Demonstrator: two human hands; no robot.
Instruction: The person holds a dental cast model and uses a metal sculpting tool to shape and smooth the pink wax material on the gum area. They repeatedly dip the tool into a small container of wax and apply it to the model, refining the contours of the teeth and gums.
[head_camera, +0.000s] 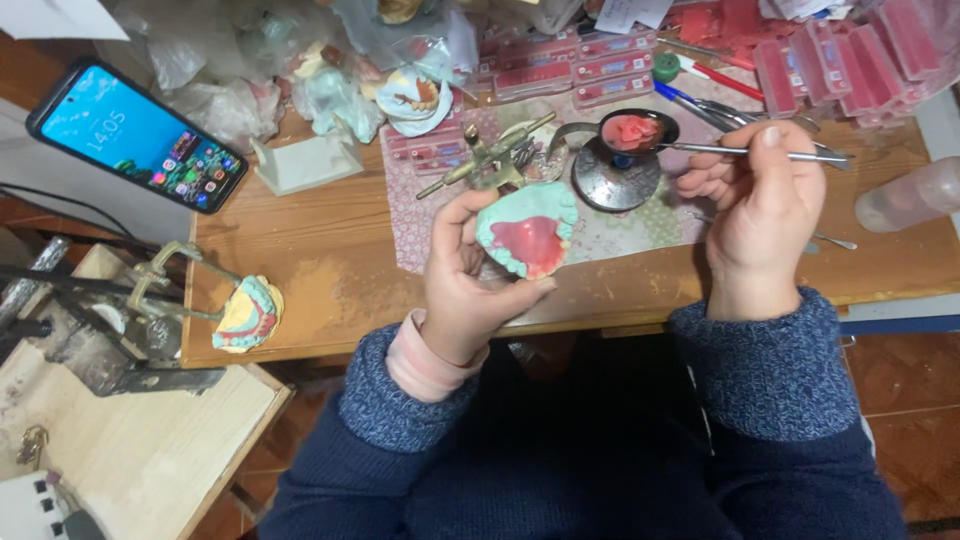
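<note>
My left hand (462, 275) holds a pale green dental cast with pink wax on it (527, 230), tilted toward me over the table's front edge. A thin metal wax tool (720, 150) is gripped in my right hand (760, 200). The tool's tip reaches into a small dark spoon-like dish of pink wax (634, 131) on a round metal stand (612, 178). A brass articulator (490, 157) lies just behind the cast.
A smartphone (135, 135) with its screen lit lies at the table's left. Another cast on an articulator (245, 312) sits at the front left corner. Pink tooth strips (610, 70), pens (700, 75), plastic bags (220, 60) and a white plaster block (305, 160) crowd the back. A patterned cloth (620, 235) covers the middle.
</note>
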